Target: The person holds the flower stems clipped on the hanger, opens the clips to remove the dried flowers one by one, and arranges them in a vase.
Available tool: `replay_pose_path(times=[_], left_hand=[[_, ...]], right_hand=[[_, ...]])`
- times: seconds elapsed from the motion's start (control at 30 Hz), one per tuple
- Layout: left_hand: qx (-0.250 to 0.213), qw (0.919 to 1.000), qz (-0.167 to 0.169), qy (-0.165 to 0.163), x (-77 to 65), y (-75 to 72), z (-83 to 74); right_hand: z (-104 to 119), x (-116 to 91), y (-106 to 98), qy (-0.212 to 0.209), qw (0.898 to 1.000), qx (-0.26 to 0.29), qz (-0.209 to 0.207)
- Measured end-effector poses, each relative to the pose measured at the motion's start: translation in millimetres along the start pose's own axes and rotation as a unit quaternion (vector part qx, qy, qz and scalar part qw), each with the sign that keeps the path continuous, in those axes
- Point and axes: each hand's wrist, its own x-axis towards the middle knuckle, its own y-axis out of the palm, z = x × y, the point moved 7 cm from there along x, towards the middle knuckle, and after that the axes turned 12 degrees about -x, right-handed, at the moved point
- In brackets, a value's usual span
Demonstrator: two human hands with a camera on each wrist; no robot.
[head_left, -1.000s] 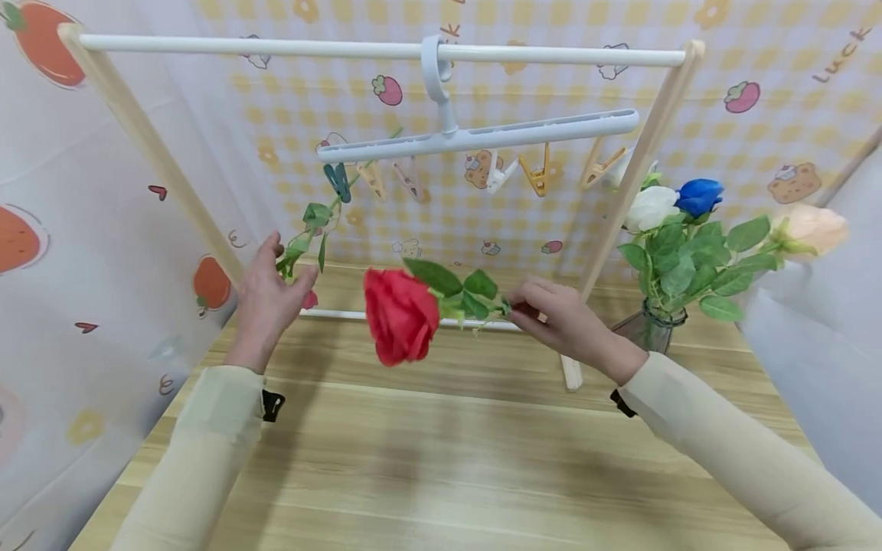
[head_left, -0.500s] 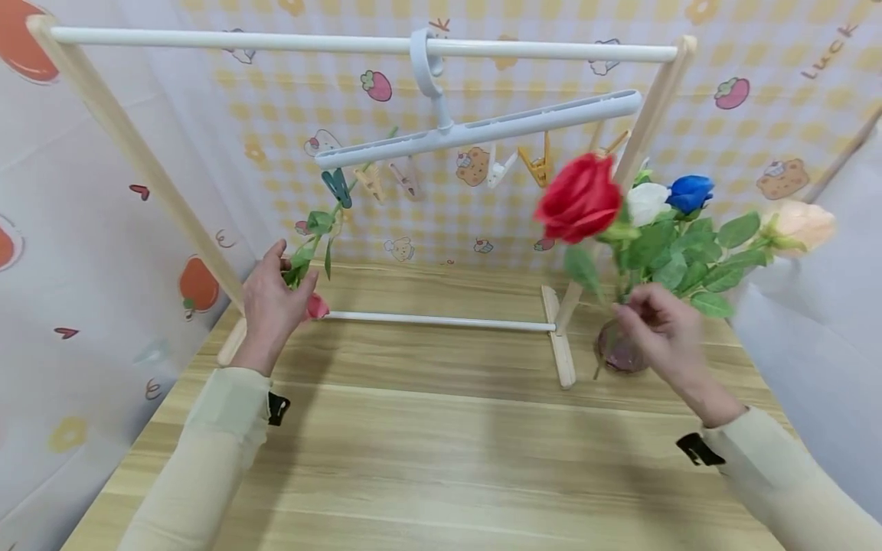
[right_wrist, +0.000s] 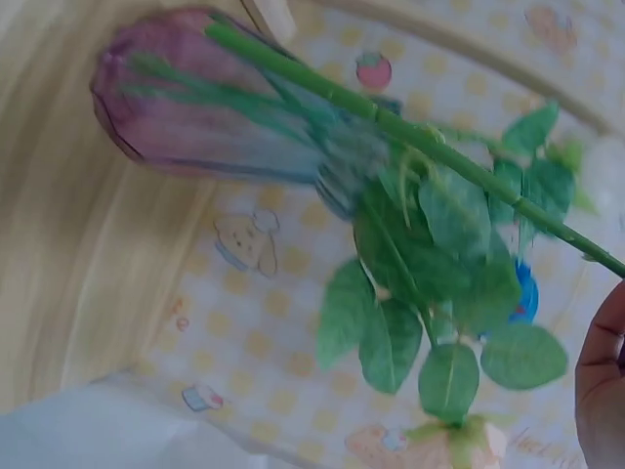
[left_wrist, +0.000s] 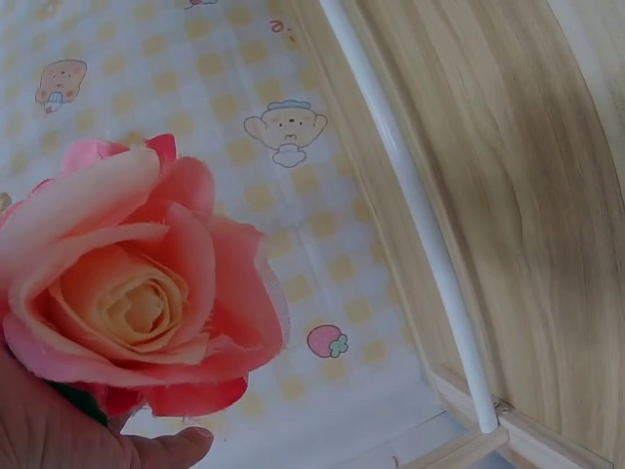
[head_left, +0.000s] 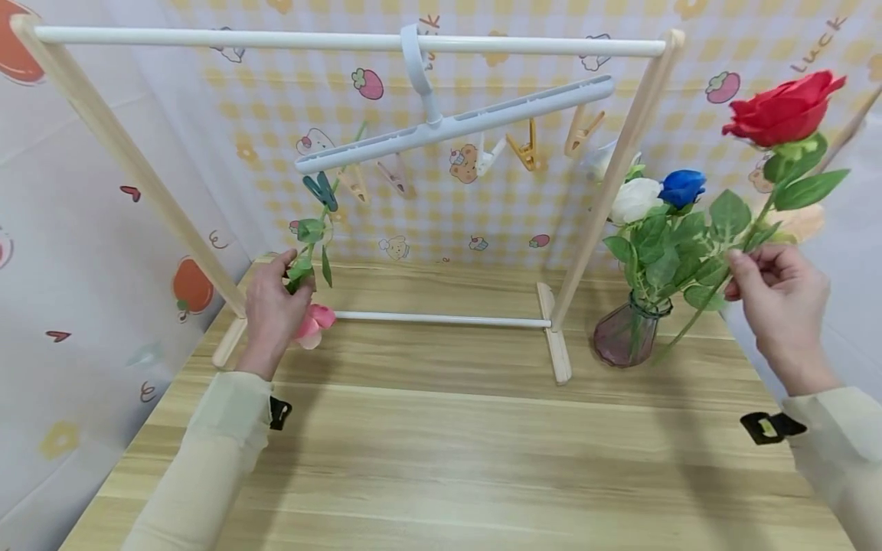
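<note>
My right hand [head_left: 785,306] pinches the stem of a red rose [head_left: 785,107] between thumb and fingers, bloom up. In the right wrist view its bare green stem [right_wrist: 420,142] crosses in front of the purple glass vase [right_wrist: 195,98]. A pink rose [head_left: 313,325] hangs bloom down from the dark green clip [head_left: 320,191] at the left end of the light grey hanger [head_left: 455,126]. My left hand [head_left: 276,306] is beside its stem and leaves, fingers partly hidden. In the left wrist view the thumb [left_wrist: 176,447] lies extended below the pink bloom [left_wrist: 146,303].
The hanger tilts down to the left on a rack's white top bar [head_left: 207,37]. Several other clips, among them a yellow clip [head_left: 525,149], hang along it. The vase at right holds white roses [head_left: 635,200], a blue rose [head_left: 682,187] and a peach rose [head_left: 802,223].
My right hand has carried the red rose from the middle to the far right, turning it upright. The hanger tilts more, and more of the pink bloom shows below my left hand.
</note>
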Motion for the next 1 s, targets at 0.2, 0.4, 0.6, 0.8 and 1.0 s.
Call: replay_pose_path(times=[0.2,0.4,0.6,0.8,1.0], left_hand=[[-0.012,0.9998,0.008,-0.01,-3.0,0.6,0.8],[-0.009,0.9998,0.017,-0.006,-8.3,-1.1,-1.1],[-0.008,0.999,0.04,0.017,-15.7,-1.3,-4.7],[-0.015,0.9986,0.04,0.03,-23.4,-4.0,-8.4],[-0.006,0.9979,0.06,0.027,-28.5,-4.5,-9.9]], right_hand=[[3.5,30.7,-1.7,0.011,1.0,-0.007,-0.025],[11.0,54.9,0.3,0.021,0.997,0.06,-0.038],[17.9,70.7,3.1,0.034,0.998,0.034,-0.035],[19.2,75.3,10.8,0.029,0.999,0.021,-0.028],[5.7,65.7,22.8,0.062,0.996,0.058,-0.005]])
